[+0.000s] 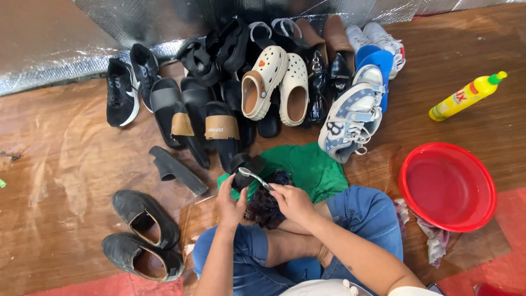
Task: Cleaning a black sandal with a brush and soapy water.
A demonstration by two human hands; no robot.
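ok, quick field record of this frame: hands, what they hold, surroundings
left hand: grips a black sandal
right hand: holds a toothbrush against the sandal
under hands: green cloth
shoe pile: cream clogs, black slides, blue-white sneaker
left floor: pair of black shoes
right floor: red basin, yellow bottle

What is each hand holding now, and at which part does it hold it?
The left hand grips a black sandal near its lower end. The right hand holds a toothbrush by its handle.
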